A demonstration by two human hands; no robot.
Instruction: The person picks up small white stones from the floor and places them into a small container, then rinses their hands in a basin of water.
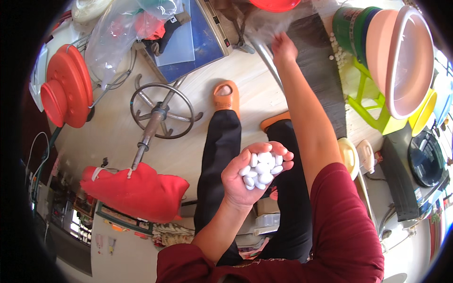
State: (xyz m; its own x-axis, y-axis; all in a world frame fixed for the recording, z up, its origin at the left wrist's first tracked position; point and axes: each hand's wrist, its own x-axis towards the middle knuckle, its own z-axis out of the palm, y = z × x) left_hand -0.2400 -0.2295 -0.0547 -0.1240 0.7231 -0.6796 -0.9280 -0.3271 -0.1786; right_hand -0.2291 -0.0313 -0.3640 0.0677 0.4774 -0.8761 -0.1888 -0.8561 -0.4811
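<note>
My left hand (pixel 247 179) is cupped palm up over my lap, its fingers curled around a heap of small white rounded discs (pixel 262 167). Farther off, my right arm stretches forward to the top of the view. There my right hand (pixel 284 47) is closed at the edge of a blurred clear plastic bag (pixel 271 28) and appears to grip it. Some of its fingers are hidden. Beneath that hand lies a dark mat (pixel 316 61), with several similar white pieces scattered along its right side.
On the left stand a red cushioned stool (pixel 137 193) with a metal ring and a red plastic reel (pixel 68 87). A blue platform scale (pixel 203 42) lies ahead. To the right, stacked buckets (pixel 373 37) rest on a lime-green stool (pixel 373 101). A red basin (pixel 275 4) shows at the far edge.
</note>
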